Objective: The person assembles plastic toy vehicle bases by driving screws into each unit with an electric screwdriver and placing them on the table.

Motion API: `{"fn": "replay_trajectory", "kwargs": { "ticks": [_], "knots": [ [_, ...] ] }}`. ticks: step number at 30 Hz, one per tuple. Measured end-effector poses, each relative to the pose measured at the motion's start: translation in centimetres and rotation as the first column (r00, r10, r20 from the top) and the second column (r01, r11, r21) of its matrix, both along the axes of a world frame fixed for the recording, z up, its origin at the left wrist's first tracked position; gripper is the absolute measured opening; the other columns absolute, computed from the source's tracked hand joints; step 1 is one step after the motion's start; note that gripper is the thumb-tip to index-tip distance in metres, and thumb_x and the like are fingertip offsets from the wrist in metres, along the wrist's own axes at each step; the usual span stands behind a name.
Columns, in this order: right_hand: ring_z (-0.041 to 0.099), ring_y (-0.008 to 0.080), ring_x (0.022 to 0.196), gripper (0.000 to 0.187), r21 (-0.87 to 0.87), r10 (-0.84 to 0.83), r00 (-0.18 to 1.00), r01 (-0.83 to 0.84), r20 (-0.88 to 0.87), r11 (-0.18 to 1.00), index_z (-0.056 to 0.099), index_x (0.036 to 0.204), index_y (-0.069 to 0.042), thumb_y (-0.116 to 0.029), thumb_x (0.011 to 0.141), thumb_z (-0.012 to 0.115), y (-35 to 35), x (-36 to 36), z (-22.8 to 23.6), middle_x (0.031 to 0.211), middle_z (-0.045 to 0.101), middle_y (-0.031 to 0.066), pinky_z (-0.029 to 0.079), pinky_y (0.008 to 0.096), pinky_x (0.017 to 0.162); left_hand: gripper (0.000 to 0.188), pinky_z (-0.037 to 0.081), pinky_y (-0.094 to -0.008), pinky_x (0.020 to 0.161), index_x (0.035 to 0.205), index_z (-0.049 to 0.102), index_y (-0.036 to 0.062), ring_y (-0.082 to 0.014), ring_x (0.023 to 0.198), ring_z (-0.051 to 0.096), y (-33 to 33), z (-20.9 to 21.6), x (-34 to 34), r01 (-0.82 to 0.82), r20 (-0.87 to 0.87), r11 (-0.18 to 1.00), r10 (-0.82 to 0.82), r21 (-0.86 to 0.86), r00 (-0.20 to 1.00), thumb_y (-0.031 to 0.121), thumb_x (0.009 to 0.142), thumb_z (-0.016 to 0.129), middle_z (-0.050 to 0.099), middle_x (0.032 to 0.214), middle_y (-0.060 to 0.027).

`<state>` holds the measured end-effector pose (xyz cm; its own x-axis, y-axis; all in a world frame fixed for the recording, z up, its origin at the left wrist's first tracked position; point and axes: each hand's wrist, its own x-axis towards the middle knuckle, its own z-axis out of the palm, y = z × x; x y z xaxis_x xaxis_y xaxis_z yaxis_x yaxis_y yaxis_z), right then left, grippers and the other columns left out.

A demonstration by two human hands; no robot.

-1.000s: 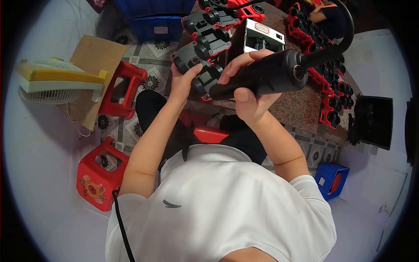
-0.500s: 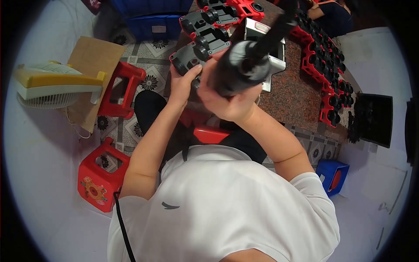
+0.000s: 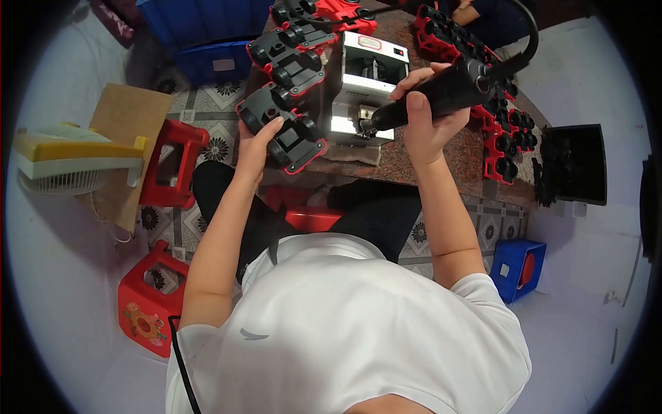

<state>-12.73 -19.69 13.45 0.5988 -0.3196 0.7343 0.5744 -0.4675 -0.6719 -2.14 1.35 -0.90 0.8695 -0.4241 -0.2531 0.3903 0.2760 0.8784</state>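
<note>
My left hand (image 3: pixel 254 148) grips the near edge of an upside-down toy car (image 3: pixel 274 119), its grey-black underside and dark wheels facing up and a red rim below. The thumb lies on top; the other fingers are mostly hidden beneath. In my right hand (image 3: pixel 436 127) is a black corded electric screwdriver (image 3: pixel 441 95), tilted so its tip points left and down. That tip is at the small metal outlet of a white screw feeder (image 3: pixel 365 88) on the table. Whether a screw sits on the tip is too small to tell.
More upturned toy cars (image 3: pixel 284 61) stand beyond my left hand. Rows of red-and-black cars (image 3: pixel 500 138) line the table's (image 3: pixel 452 162) right side. Blue crates (image 3: pixel 207 38), red stools (image 3: pixel 148 303) and a fan (image 3: pixel 76 155) stand left. Another person's arm (image 3: pixel 465 14) shows at the far side.
My right hand has moved the screwdriver right, off the toy car, and tilted its tip to the feeder. My left hand still holds the car, now slightly lower and further left in view.
</note>
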Motion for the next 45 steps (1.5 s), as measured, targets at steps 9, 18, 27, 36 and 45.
{"fn": "replay_trajectory", "kwargs": {
  "ticks": [9, 18, 27, 36, 45],
  "knots": [
    [0.059, 0.0191, 0.066, 0.051, 0.151, -0.016, 0.993, -0.002, 0.120, 0.989, 0.038, 0.116, 0.001, -0.026, 0.083, 0.066, -0.2, -1.1, -2.8, 0.082, 0.057, 0.0143, 0.051, 0.0312, 0.062, 0.062, 0.047, -0.0328, 0.086, 0.127, 0.038, 0.0077, -0.0183, 0.103, 0.054, -0.1, 0.6, -0.5, 0.028, -0.028, 0.998, -0.027, 0.050, 0.999, 0.022, 0.076, 0.071, 0.051, 0.114, -0.0084],
    [0.058, 0.0160, 0.061, 0.034, 0.211, -0.037, 0.998, 0.025, 0.053, 0.977, 0.040, 0.109, 0.001, -0.009, 0.085, 0.062, -0.4, 0.2, -2.5, 0.076, 0.057, 0.0100, 0.050, 0.0280, 0.057, 0.061, 0.046, -0.0322, 0.087, 0.128, 0.038, 0.0074, -0.0176, 0.104, 0.053, -0.2, 0.1, -0.1, 0.035, 0.010, 0.999, -0.035, 0.033, 0.999, 0.020, 0.077, 0.069, 0.051, 0.114, -0.0075],
    [0.057, 0.0167, 0.059, 0.029, 0.259, 0.140, 0.980, -0.173, 0.144, 0.950, 0.041, 0.109, 0.002, -0.014, 0.089, 0.056, 2.5, 6.3, 2.5, 0.075, 0.057, 0.0109, 0.050, 0.0297, 0.055, 0.061, 0.044, -0.0323, 0.090, 0.128, 0.037, 0.0075, -0.0185, 0.104, 0.052, -0.5, 0.6, -0.8, -0.009, -0.003, 1.000, 0.009, -0.002, 1.000, 0.017, 0.077, 0.070, 0.051, 0.114, -0.0077],
    [0.058, 0.0182, 0.065, 0.049, 0.198, 0.099, 0.994, -0.087, -0.051, 0.976, 0.041, 0.113, 0.002, -0.024, 0.081, 0.068, 0.9, 1.1, 1.3, 0.081, 0.056, 0.0129, 0.051, 0.0305, 0.058, 0.060, 0.042, -0.0317, 0.091, 0.126, 0.039, 0.0080, -0.0179, 0.106, 0.052, -0.1, 0.3, -0.2, -0.009, 0.002, 1.000, 0.009, 0.026, 1.000, 0.018, 0.077, 0.070, 0.052, 0.115, -0.0074],
    [0.057, 0.0156, 0.068, 0.056, 0.167, 0.067, 0.981, -0.098, 0.184, 0.981, 0.038, 0.119, -0.002, -0.006, 0.075, 0.072, 0.2, -0.6, -2.4, 0.081, 0.057, 0.0115, 0.046, 0.0254, 0.060, 0.060, 0.044, -0.0306, 0.089, 0.130, 0.038, 0.0079, -0.0169, 0.102, 0.053, -0.5, 1.3, -0.6, 0.006, -0.029, 0.999, -0.004, 0.048, 1.000, 0.018, 0.078, 0.068, 0.052, 0.113, -0.0068]
  ]
}}
